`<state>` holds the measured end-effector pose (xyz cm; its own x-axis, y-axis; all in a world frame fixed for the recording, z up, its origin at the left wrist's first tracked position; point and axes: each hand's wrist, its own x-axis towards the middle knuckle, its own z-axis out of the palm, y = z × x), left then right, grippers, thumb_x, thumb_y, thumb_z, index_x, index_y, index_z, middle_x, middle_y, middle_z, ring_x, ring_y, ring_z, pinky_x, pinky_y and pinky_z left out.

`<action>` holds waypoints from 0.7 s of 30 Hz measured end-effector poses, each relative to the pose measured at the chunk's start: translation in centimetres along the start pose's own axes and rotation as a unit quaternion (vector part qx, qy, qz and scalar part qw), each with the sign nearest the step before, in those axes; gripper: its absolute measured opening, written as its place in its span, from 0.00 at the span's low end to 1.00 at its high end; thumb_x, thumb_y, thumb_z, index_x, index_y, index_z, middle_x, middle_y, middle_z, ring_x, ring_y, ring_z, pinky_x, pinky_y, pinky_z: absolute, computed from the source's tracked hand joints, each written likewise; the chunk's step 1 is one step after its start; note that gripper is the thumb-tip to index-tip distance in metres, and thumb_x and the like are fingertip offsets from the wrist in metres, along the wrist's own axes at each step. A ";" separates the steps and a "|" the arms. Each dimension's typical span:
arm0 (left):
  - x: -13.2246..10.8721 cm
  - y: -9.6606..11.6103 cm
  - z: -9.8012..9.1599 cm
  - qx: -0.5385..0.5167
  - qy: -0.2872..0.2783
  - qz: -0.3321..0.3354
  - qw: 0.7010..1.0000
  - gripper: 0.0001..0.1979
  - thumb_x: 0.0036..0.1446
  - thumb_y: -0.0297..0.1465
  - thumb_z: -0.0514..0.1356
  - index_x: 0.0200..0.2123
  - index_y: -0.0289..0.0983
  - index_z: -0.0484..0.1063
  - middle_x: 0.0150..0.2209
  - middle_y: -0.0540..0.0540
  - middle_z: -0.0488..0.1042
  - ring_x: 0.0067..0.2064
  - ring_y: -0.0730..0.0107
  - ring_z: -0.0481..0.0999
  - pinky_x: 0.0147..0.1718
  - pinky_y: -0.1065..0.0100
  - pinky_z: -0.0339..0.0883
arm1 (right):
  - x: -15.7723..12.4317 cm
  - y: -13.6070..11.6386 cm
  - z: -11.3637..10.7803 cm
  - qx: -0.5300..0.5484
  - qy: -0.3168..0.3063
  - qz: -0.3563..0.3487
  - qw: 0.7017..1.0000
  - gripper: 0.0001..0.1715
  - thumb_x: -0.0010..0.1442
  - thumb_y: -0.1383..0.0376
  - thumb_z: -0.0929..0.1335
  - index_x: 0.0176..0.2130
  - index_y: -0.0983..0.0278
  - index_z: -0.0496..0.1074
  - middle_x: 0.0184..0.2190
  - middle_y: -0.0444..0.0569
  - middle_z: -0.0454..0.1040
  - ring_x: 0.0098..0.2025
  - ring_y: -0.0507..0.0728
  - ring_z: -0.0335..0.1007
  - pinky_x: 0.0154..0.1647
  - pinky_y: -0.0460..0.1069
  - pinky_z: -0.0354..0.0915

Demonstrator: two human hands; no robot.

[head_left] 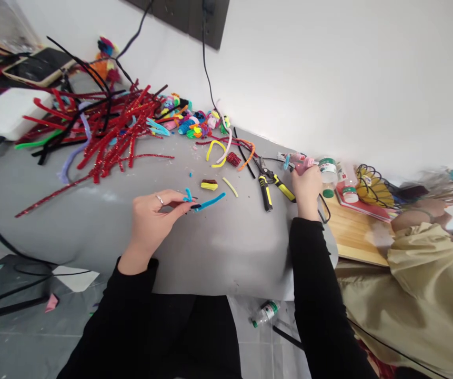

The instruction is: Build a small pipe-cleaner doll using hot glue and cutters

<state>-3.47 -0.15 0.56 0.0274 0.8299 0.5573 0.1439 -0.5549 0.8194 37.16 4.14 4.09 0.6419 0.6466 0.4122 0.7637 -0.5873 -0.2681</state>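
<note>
My left hand (157,221) pinches a bent blue pipe cleaner (212,201) between thumb and fingers, its straight end pointing right. My right hand (307,187) is stretched to the far right, its fingers closed around a pink glue gun (299,159) near the wall. Close to that hand lie black-and-yellow pliers (266,184) with their handles spread. Beyond my left fingertips sit a small brown-and-yellow coiled piece (209,185) and a short pale yellow pipe cleaner (230,187). A small red coiled piece (233,159) rests further back.
A heap of red glitter pipe cleaners (119,126) covers the back left, beside small colourful pipe-cleaner pieces (197,121). A white box (11,113) and phone (39,66) stand left. Bottles (328,171) stand right, near another person's sleeve (427,258). A bottle (265,313) lies on the floor.
</note>
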 end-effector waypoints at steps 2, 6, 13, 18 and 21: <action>0.0 -0.2 0.0 0.005 0.000 -0.008 1.000 0.05 0.59 0.33 0.72 0.30 0.43 0.85 0.31 0.49 0.86 0.28 0.63 0.85 0.27 0.67 0.82 | -0.2 -0.2 0.0 -0.006 0.001 0.006 1.000 0.11 0.63 0.64 0.69 0.45 0.66 0.70 0.46 0.70 0.77 0.50 0.73 0.74 0.51 0.65 0.69; 0.1 -0.6 0.0 0.013 0.001 -0.010 1.000 0.06 0.59 0.35 0.72 0.30 0.42 0.84 0.30 0.49 0.86 0.28 0.64 0.84 0.28 0.66 0.82 | -0.5 0.2 -1.6 0.008 0.029 -0.008 1.000 0.09 0.65 0.64 0.66 0.44 0.65 0.72 0.43 0.65 0.78 0.47 0.70 0.75 0.48 0.63 0.69; 0.3 -1.1 0.5 -0.012 -0.008 0.006 1.000 0.06 0.61 0.32 0.71 0.30 0.43 0.84 0.31 0.50 0.86 0.31 0.63 0.86 0.30 0.65 0.81 | -6.6 -1.0 -8.2 0.116 0.038 -0.145 0.982 0.16 0.72 0.53 0.63 0.47 0.62 0.70 0.33 0.51 0.72 0.32 0.60 0.67 0.37 0.56 0.66; 0.5 -1.1 0.6 -0.026 -0.014 0.024 0.999 0.07 0.63 0.35 0.73 0.31 0.46 0.84 0.32 0.50 0.86 0.32 0.63 0.86 0.29 0.62 0.80 | -13.1 -4.5 -10.6 0.199 -0.096 -0.212 0.952 0.24 0.65 0.45 0.71 0.47 0.60 0.69 0.27 0.41 0.68 0.25 0.55 0.59 0.27 0.50 0.59; 0.6 -1.0 0.5 -0.013 -0.039 0.013 0.999 0.07 0.65 0.37 0.71 0.32 0.48 0.84 0.33 0.51 0.86 0.32 0.63 0.86 0.29 0.61 0.79 | -15.0 -5.5 -10.2 0.193 -0.119 -0.219 0.949 0.25 0.60 0.43 0.74 0.43 0.58 0.68 0.24 0.38 0.64 0.24 0.54 0.59 0.26 0.50 0.57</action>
<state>-3.12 0.89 0.03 0.1088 0.8160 0.5677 0.1153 -0.5776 0.8081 22.61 -7.25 8.27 0.2198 0.9062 0.3613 0.8995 -0.0449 -0.4345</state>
